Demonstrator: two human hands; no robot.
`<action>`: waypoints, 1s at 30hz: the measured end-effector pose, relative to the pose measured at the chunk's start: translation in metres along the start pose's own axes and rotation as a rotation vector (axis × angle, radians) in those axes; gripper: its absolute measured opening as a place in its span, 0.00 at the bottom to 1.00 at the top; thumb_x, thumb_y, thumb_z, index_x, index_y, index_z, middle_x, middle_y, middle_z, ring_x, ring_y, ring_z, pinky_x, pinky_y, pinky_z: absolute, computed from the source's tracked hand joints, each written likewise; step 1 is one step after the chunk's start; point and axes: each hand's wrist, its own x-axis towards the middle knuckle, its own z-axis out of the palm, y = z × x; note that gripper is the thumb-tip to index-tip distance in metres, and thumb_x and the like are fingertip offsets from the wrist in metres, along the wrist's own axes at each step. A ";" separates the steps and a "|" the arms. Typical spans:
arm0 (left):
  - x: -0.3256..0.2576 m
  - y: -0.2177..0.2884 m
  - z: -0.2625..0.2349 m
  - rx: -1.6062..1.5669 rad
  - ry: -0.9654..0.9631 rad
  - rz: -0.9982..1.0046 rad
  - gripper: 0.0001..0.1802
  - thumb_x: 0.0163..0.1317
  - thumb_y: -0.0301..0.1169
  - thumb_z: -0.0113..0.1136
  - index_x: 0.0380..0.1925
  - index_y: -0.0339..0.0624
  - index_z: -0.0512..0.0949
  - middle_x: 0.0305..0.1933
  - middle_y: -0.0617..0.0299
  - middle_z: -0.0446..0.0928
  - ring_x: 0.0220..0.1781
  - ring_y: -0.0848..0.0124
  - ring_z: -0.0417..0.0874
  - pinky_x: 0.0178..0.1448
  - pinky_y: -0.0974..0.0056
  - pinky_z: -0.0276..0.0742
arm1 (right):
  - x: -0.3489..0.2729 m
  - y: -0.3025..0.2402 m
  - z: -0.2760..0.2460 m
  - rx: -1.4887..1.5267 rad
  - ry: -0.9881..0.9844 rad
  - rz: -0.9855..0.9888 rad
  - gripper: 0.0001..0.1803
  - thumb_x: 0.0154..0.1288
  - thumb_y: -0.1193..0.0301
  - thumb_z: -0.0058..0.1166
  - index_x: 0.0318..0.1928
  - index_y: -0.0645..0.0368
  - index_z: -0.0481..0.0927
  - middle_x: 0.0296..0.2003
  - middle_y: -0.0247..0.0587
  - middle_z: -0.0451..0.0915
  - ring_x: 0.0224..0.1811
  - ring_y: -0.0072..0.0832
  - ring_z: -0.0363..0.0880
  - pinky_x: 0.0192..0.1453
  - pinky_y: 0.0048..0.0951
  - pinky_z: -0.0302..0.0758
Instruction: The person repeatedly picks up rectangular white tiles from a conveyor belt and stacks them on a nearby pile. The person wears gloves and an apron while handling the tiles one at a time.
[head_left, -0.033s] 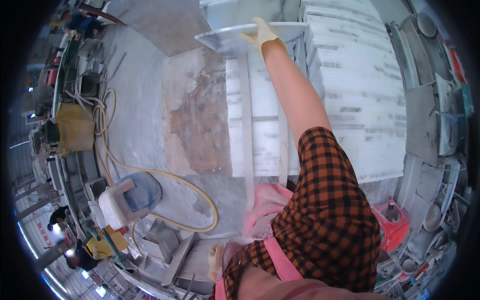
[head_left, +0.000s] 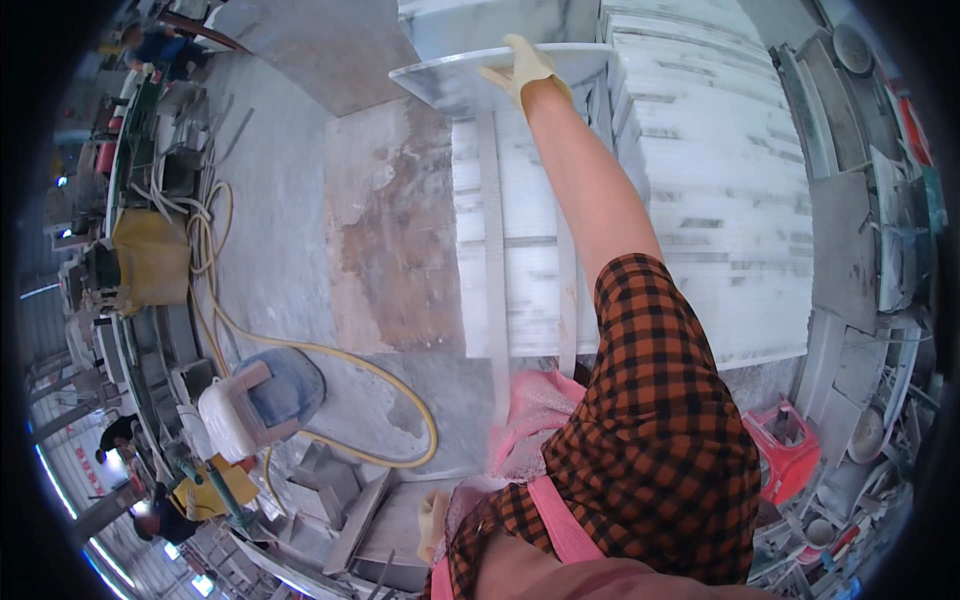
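Observation:
My right hand, in a cream glove, grips the upper edge of a pale, grey-veined stone slab. Its fingers reach over the edge while the thumb lies along the near face. The slab stands tilted at the far end of a row of white slabs with grey streaks; two light strips run along that row. Low in the picture, beside my body, hangs my left hand, also gloved. Its fingers are too hidden to read, and nothing shows in it.
A taller stack of white slabs stands on the right, with a red plastic stool nearer me. At left are a yellow hose looping over the floor and a white-and-blue container. A brown board lies beside the slabs. Other people are far left.

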 end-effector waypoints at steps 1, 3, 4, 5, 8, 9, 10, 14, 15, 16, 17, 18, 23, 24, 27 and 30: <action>0.002 0.009 -0.001 0.122 -0.173 -0.062 0.15 0.66 0.36 0.63 0.44 0.34 0.76 0.32 0.69 0.76 0.34 0.80 0.75 0.37 0.70 0.72 | 0.009 -0.002 0.001 0.007 0.006 -0.002 0.31 0.73 0.63 0.47 0.69 0.69 0.60 0.62 0.66 0.68 0.61 0.51 0.76 0.59 0.39 0.85; -0.003 0.019 0.003 0.153 -0.139 -0.055 0.15 0.67 0.36 0.63 0.43 0.36 0.76 0.34 0.69 0.76 0.34 0.80 0.75 0.38 0.71 0.73 | 0.023 -0.004 0.003 0.021 0.014 -0.002 0.32 0.73 0.61 0.49 0.71 0.64 0.60 0.64 0.64 0.67 0.62 0.49 0.76 0.63 0.40 0.81; -0.007 0.021 0.007 0.164 -0.120 -0.056 0.14 0.67 0.37 0.63 0.43 0.37 0.76 0.34 0.69 0.77 0.35 0.80 0.75 0.38 0.71 0.73 | 0.027 -0.003 0.003 -0.221 -0.117 -0.149 0.32 0.73 0.59 0.50 0.71 0.62 0.61 0.65 0.61 0.67 0.64 0.47 0.74 0.66 0.41 0.77; -0.009 0.023 0.007 0.097 -0.099 -0.049 0.15 0.66 0.37 0.63 0.44 0.38 0.76 0.35 0.69 0.77 0.34 0.79 0.76 0.38 0.71 0.74 | 0.028 -0.001 0.004 -0.464 -0.245 -0.296 0.33 0.73 0.58 0.51 0.71 0.59 0.62 0.66 0.57 0.67 0.66 0.45 0.72 0.69 0.42 0.73; -0.009 0.024 0.010 -0.105 -0.038 -0.011 0.15 0.66 0.37 0.64 0.45 0.39 0.76 0.36 0.67 0.77 0.33 0.78 0.76 0.38 0.71 0.74 | 0.015 0.002 0.005 -0.654 -0.323 -0.239 0.31 0.73 0.54 0.52 0.71 0.53 0.66 0.69 0.46 0.68 0.71 0.38 0.66 0.75 0.41 0.60; -0.005 0.025 0.011 -0.167 -0.020 0.011 0.15 0.67 0.37 0.64 0.45 0.40 0.75 0.36 0.67 0.77 0.33 0.78 0.76 0.37 0.71 0.75 | 0.005 0.000 0.005 -0.613 -0.369 -0.182 0.31 0.73 0.53 0.52 0.70 0.51 0.68 0.69 0.42 0.68 0.73 0.36 0.63 0.76 0.40 0.56; 0.001 0.027 0.011 -0.231 -0.003 0.029 0.15 0.67 0.37 0.64 0.45 0.41 0.75 0.36 0.67 0.78 0.33 0.78 0.76 0.37 0.71 0.75 | -0.006 -0.006 0.003 -0.710 -0.354 -0.181 0.32 0.72 0.52 0.53 0.70 0.53 0.69 0.68 0.43 0.70 0.72 0.35 0.65 0.75 0.37 0.59; 0.059 0.077 0.022 -0.396 -0.084 0.180 0.12 0.69 0.38 0.62 0.43 0.42 0.76 0.31 0.66 0.76 0.29 0.78 0.75 0.32 0.68 0.73 | -0.049 -0.073 -0.027 -1.015 -0.548 -0.607 0.35 0.71 0.49 0.54 0.70 0.56 0.69 0.67 0.41 0.72 0.71 0.33 0.67 0.74 0.33 0.61; 0.075 0.099 0.032 -0.316 -0.085 0.246 0.13 0.70 0.40 0.59 0.42 0.42 0.77 0.31 0.66 0.76 0.29 0.77 0.75 0.32 0.67 0.72 | -0.055 -0.094 -0.041 -1.119 -0.416 -0.631 0.35 0.70 0.46 0.53 0.72 0.48 0.69 0.70 0.41 0.68 0.74 0.34 0.61 0.76 0.34 0.58; 0.090 0.126 0.045 -0.203 -0.024 0.252 0.15 0.71 0.42 0.55 0.40 0.42 0.78 0.30 0.66 0.76 0.29 0.77 0.74 0.32 0.66 0.71 | -0.056 -0.118 -0.058 -1.244 -0.365 -0.693 0.35 0.70 0.49 0.54 0.73 0.47 0.66 0.73 0.42 0.64 0.77 0.34 0.57 0.78 0.35 0.55; 0.105 0.157 0.060 -0.114 -0.001 0.321 0.17 0.73 0.44 0.52 0.39 0.42 0.79 0.30 0.67 0.76 0.28 0.77 0.74 0.32 0.65 0.70 | -0.063 -0.135 -0.090 -1.358 -0.332 -0.864 0.34 0.70 0.50 0.53 0.73 0.43 0.66 0.75 0.42 0.61 0.79 0.36 0.54 0.79 0.37 0.53; 0.122 0.192 0.078 -0.023 -0.152 0.431 0.17 0.72 0.44 0.52 0.39 0.42 0.80 0.32 0.67 0.77 0.32 0.79 0.75 0.37 0.67 0.71 | -0.062 -0.153 -0.117 -1.765 -0.309 -1.137 0.33 0.71 0.51 0.51 0.73 0.45 0.67 0.75 0.41 0.60 0.79 0.38 0.54 0.80 0.39 0.52; 0.209 0.373 0.226 0.117 -0.374 0.628 0.19 0.74 0.39 0.54 0.56 0.37 0.75 0.40 0.66 0.78 0.42 0.77 0.79 0.42 0.72 0.72 | -0.024 -0.169 -0.186 -2.087 0.036 -1.091 0.29 0.75 0.56 0.44 0.71 0.53 0.68 0.74 0.44 0.63 0.77 0.41 0.57 0.80 0.44 0.49; 0.224 0.405 0.261 0.135 -0.423 0.636 0.22 0.72 0.38 0.55 0.60 0.37 0.73 0.41 0.65 0.78 0.40 0.79 0.78 0.39 0.74 0.69 | -0.018 -0.167 -0.190 -2.055 0.051 -1.156 0.28 0.75 0.57 0.45 0.70 0.53 0.68 0.72 0.46 0.65 0.76 0.41 0.58 0.79 0.44 0.50; 0.259 0.482 0.352 0.200 -0.356 0.655 0.25 0.69 0.34 0.56 0.63 0.37 0.70 0.49 0.62 0.80 0.48 0.75 0.80 0.45 0.72 0.73 | -0.012 -0.166 -0.192 -1.988 0.008 -1.229 0.27 0.74 0.58 0.47 0.68 0.55 0.71 0.69 0.49 0.69 0.74 0.42 0.61 0.77 0.45 0.54; 0.282 0.530 0.427 0.152 -0.246 0.805 0.26 0.67 0.31 0.55 0.65 0.37 0.68 0.49 0.62 0.80 0.49 0.73 0.79 0.47 0.69 0.74 | -0.017 -0.170 -0.191 -1.972 -0.020 -1.243 0.26 0.74 0.59 0.48 0.67 0.56 0.72 0.69 0.51 0.69 0.73 0.44 0.63 0.76 0.46 0.54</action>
